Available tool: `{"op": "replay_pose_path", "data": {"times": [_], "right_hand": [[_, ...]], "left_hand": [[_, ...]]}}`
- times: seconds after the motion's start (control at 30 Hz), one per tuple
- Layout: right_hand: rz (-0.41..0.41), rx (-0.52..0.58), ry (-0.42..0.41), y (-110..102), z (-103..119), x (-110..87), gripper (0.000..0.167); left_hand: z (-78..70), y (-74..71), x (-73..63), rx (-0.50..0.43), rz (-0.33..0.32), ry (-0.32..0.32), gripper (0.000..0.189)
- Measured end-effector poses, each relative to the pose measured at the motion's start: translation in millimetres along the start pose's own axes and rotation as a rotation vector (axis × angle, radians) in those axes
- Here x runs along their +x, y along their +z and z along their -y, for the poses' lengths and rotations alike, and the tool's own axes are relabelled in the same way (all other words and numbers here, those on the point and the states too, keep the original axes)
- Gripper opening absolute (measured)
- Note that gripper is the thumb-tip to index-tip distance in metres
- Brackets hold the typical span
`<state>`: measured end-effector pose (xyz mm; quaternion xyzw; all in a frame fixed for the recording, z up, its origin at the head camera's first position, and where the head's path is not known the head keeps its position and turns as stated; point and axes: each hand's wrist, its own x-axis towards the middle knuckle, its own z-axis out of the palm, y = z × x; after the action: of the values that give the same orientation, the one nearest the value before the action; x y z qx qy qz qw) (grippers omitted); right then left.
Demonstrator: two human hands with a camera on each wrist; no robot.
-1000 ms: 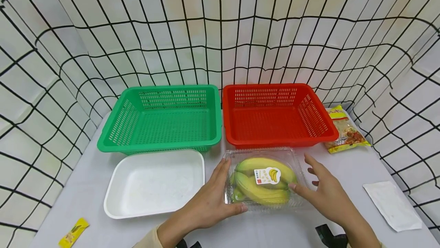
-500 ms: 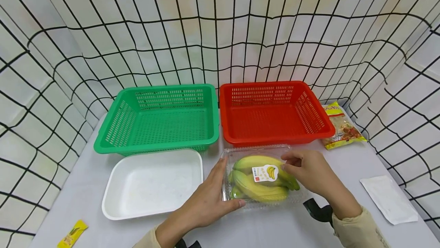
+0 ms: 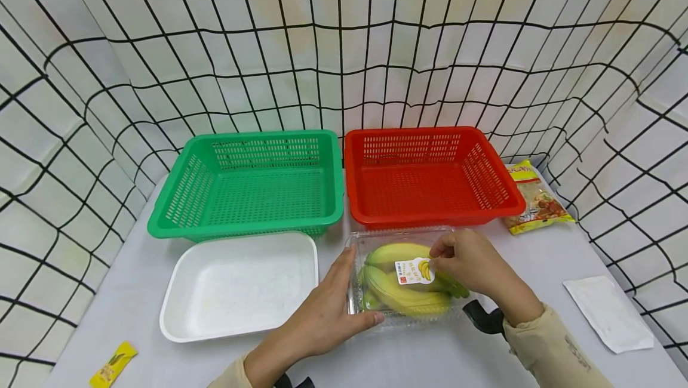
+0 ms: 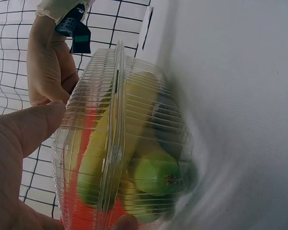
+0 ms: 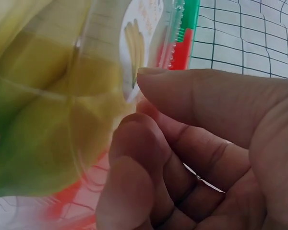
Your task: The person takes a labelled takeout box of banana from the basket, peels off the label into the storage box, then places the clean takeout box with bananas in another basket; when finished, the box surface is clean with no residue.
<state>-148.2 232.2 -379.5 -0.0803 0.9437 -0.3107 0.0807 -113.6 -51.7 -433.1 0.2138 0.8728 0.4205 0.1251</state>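
A clear plastic clamshell box (image 3: 411,234) of green-tipped yellow bananas (image 3: 403,301) lies in front of the red basket. My left hand (image 3: 328,310) holds its left side, fingers along that edge and thumb at the front corner. On the lid is a white label (image 3: 407,273) with a banana picture. My right hand (image 3: 470,259) is bent over the lid's right half, thumb and forefinger tips together at the label's right edge. In the right wrist view, the thumb tip meets the edge of the label (image 5: 134,45), the other fingers curled below.
Behind stand a green basket (image 3: 244,230) and a red basket (image 3: 435,218). A white tray (image 3: 242,292) lies left of the box. A snack bag (image 3: 537,203), a white packet (image 3: 610,313) and a small yellow sachet (image 3: 114,365) lie around. Black netting (image 3: 344,68) encloses the table.
My right hand has moved from the box's right side, fingers spread, onto the lid, fingertips now together at the label's edge. The left hand stays at the box's left side.
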Motion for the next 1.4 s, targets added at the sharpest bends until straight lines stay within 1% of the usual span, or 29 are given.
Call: {"op": "replay_pose_path", "data": {"times": [0.2, 0.43, 0.63, 0.9, 1.4], "right_hand": [[0.01, -0.013, 0.01, 2.2, -2.3, 3.4, 0.008], [0.01, -0.024, 0.002, 4.1, -1.1, 4.6, 0.01], [0.011, -0.022, 0.017, 4.6, -1.0, 5.3, 0.011], [-0.003, -0.014, 0.018, 5.9, 0.2, 4.0, 0.012], [0.01, -0.006, -0.011, 7.0, 1.7, 4.9, 0.013]], "left_hand": [[-0.1, 0.3, 0.2, -0.008, -0.002, 0.001, 0.116], [1.4, 1.3, 0.4, -0.013, -0.008, 0.015, 0.116], [1.2, 1.4, 0.0, -0.025, -0.007, 0.018, 0.115], [0.0, 1.1, 0.2, -0.019, 0.002, -0.009, 0.116], [0.6, 1.2, 0.4, -0.019, 0.0, -0.006, 0.117]]}}
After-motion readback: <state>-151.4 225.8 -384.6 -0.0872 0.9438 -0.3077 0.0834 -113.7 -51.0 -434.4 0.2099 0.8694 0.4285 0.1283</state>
